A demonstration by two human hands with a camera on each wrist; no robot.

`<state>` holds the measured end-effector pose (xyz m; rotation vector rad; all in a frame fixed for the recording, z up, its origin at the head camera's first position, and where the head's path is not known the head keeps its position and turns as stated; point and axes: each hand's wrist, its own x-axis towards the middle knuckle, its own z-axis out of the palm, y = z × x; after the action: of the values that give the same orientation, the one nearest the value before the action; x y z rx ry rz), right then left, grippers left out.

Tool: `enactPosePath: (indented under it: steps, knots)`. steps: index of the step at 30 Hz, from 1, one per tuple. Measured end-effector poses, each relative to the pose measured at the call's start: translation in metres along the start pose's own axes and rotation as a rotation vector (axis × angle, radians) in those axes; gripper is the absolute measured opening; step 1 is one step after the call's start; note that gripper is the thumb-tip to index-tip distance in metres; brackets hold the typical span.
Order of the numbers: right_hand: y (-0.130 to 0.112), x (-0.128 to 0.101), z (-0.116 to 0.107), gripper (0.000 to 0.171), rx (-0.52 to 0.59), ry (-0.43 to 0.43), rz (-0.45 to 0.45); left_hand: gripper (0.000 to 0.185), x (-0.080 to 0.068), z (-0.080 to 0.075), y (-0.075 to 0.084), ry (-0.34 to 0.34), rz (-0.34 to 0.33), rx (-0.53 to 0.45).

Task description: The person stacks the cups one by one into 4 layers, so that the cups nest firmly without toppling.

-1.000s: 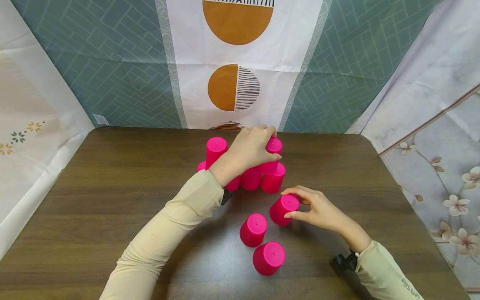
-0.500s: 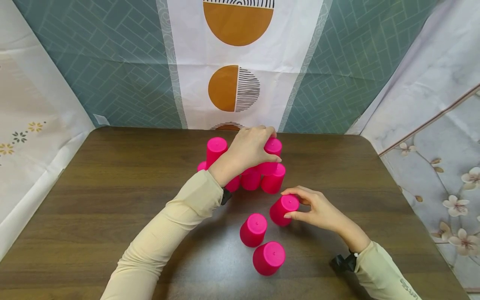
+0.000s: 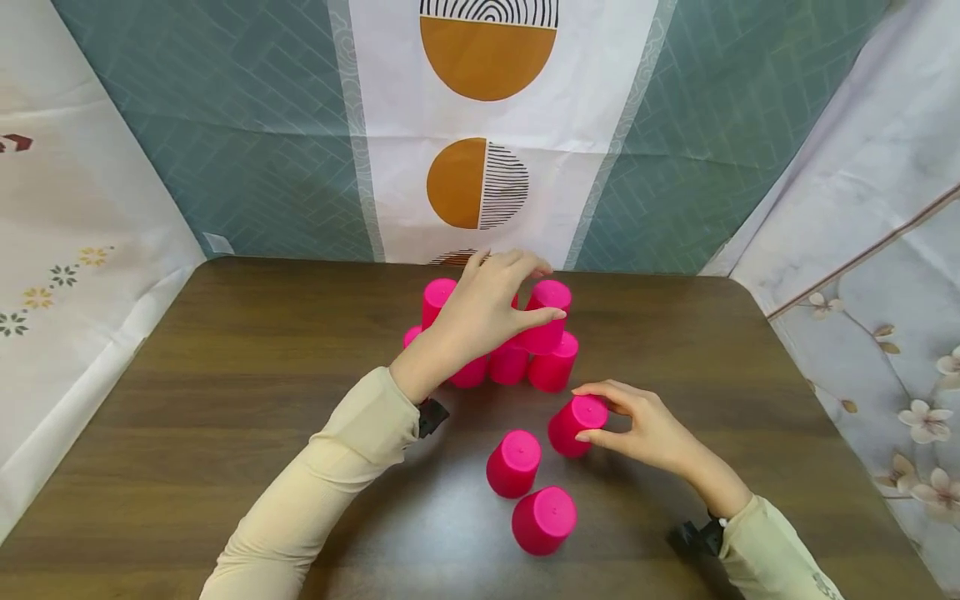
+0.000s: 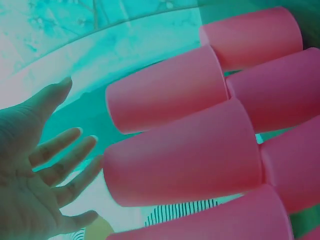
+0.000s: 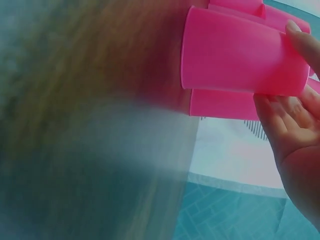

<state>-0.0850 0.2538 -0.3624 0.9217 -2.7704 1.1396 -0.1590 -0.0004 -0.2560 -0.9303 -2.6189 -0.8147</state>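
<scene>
Upside-down pink cups are stacked in two tiers at the back of the table. My left hand (image 3: 480, 308) is over the upper tier, fingers spread beside the right-hand upper cup (image 3: 549, 315), which rests on lower cups such as the rightmost one (image 3: 555, 368). In the left wrist view the left hand (image 4: 40, 165) has its fingers extended, holding nothing, close to the cup bases (image 4: 182, 155). The left hand and forearm hide part of the stack. My right hand (image 3: 652, 429) grips another inverted cup (image 3: 573, 427) on the table between thumb and fingers.
Two more inverted pink cups, one nearer the stack (image 3: 513, 464) and one nearer me (image 3: 543, 521), stand left of the right hand. The brown wooden table (image 3: 247, 400) meets a patterned cloth backdrop (image 3: 285, 167) behind, with hanging cloths at both sides.
My left hand has let go of the right-hand upper cup, its fingers spreading and shifting slightly left. The right hand keeps its hold on its cup. The head view has shifted a little.
</scene>
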Motion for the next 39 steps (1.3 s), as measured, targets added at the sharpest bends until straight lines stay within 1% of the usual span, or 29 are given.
enactPosePath:
  steps: [1, 4, 7, 9, 12, 13, 15, 18, 20, 22, 24, 27, 29, 31, 34, 36, 39]
  knots:
    - [0.005, -0.003, 0.001, 0.053, -0.018, 0.016, -0.002, 0.047, -0.005, -0.001, 0.0, 0.016, 0.012, -0.013]
    - [0.005, -0.008, -0.002, 0.053, -0.06, 0.054, 0.01, 0.042, -0.019, -0.003, 0.001, 0.076, 0.062, -0.05]
    - [0.002, -0.011, -0.007, 0.053, -0.086, 0.079, 0.013, 0.039, -0.037, -0.001, -0.003, 0.137, 0.148, -0.069]
    - [-0.003, -0.012, -0.015, 0.054, -0.096, 0.088, 0.001, 0.037, -0.049, 0.002, -0.005, 0.164, 0.212, -0.073]
    - [-0.013, -0.009, -0.03, 0.057, -0.119, 0.095, -0.044, 0.035, -0.067, 0.007, -0.006, 0.169, 0.291, -0.062]
    - [-0.017, -0.007, -0.035, 0.058, -0.132, 0.098, -0.064, 0.036, -0.073, 0.009, -0.006, 0.165, 0.307, -0.056]
    - [-0.026, -0.002, -0.047, 0.06, -0.159, 0.102, -0.097, 0.04, -0.083, 0.011, -0.005, 0.148, 0.318, -0.031]
    - [-0.037, 0.008, -0.063, 0.065, -0.197, 0.133, -0.185, 0.048, -0.096, 0.015, -0.003, 0.107, 0.301, 0.004]
    - [-0.043, 0.015, -0.071, 0.069, -0.208, 0.16, -0.239, 0.053, -0.104, 0.018, -0.002, 0.067, 0.283, 0.021]
    - [-0.048, 0.022, -0.078, 0.071, -0.226, 0.19, -0.293, 0.054, -0.111, 0.021, -0.001, 0.018, 0.263, 0.011]
    - [-0.053, 0.03, -0.082, 0.071, -0.232, 0.201, -0.319, 0.053, -0.117, 0.024, -0.001, -0.032, 0.23, 0.002]
    - [-0.058, 0.041, -0.088, 0.071, -0.241, 0.199, -0.326, 0.049, -0.122, 0.03, 0.001, -0.09, 0.174, -0.004]
    - [-0.062, 0.049, -0.091, 0.07, -0.245, 0.191, -0.324, 0.048, -0.126, 0.033, 0.003, -0.114, 0.132, 0.004]
    - [-0.066, 0.056, -0.095, 0.068, -0.256, 0.189, -0.319, 0.047, -0.128, 0.036, 0.004, -0.13, 0.096, -0.011]
    - [-0.072, 0.066, -0.101, 0.067, -0.263, 0.19, -0.308, 0.042, -0.131, 0.04, 0.005, -0.139, 0.061, -0.058]
    - [-0.074, 0.072, -0.105, 0.065, -0.24, 0.194, -0.295, 0.038, -0.132, 0.041, 0.005, -0.141, 0.054, -0.092]
    - [-0.076, 0.081, -0.111, 0.061, -0.136, 0.196, -0.25, 0.035, -0.133, 0.043, 0.004, -0.144, 0.056, -0.111]
